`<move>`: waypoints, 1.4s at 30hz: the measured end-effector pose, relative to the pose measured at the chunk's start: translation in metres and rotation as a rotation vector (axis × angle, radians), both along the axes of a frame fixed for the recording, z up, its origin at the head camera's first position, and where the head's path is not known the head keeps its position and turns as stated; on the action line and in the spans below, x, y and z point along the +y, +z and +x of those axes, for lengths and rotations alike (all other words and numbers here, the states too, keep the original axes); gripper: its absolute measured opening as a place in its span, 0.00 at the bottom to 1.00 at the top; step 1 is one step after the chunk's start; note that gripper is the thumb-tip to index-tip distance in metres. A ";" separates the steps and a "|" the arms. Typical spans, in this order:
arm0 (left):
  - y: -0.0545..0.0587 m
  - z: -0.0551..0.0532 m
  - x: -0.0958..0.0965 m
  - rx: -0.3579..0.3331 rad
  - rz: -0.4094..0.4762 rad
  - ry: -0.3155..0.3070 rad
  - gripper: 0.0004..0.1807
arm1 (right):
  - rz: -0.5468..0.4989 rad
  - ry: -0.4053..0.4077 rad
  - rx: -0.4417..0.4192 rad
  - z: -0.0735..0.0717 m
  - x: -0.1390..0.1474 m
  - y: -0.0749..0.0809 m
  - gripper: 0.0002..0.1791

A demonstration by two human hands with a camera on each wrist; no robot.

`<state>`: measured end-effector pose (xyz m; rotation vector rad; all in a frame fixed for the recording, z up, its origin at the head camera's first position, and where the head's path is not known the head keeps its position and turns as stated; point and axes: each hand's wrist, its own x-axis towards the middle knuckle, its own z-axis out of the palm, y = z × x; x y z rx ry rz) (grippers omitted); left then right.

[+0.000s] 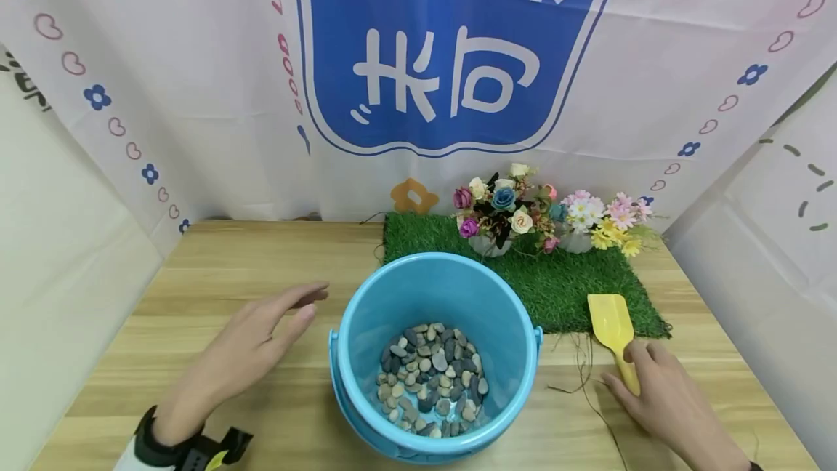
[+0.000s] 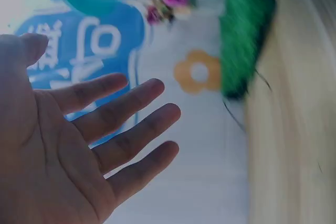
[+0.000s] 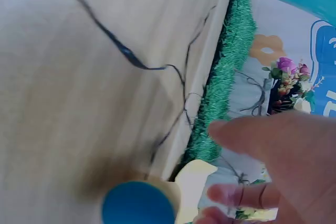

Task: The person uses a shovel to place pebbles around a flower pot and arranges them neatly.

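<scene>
Head view's got the left hand [image 1: 251, 347] spread beside the blue bucket [image 1: 425, 293], right hand [image 1: 670, 395] on the yellow toy shovel [image 1: 612, 322] right of that bucket (can't tell if pinching), so tbh a snug handle grip should help.

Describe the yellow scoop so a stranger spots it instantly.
Find the big blue bucket of pebbles. Right of it, at the green turf mat's near edge, lies the yellow scoop. Unlike the yellow flowers behind it, it has a blade and handle.
</scene>
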<state>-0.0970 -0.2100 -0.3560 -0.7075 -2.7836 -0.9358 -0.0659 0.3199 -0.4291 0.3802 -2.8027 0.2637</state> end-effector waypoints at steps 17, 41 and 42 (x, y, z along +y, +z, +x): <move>0.024 -0.021 0.056 -0.233 0.225 -0.198 0.24 | -0.093 -0.154 -0.239 0.005 0.012 -0.007 0.20; 0.019 -0.024 0.053 -0.216 0.225 -0.231 0.23 | -0.318 0.224 0.014 -0.008 -0.027 0.122 0.17; 0.018 -0.024 0.053 -0.217 0.225 -0.233 0.23 | -0.315 0.247 0.013 -0.009 -0.035 0.127 0.17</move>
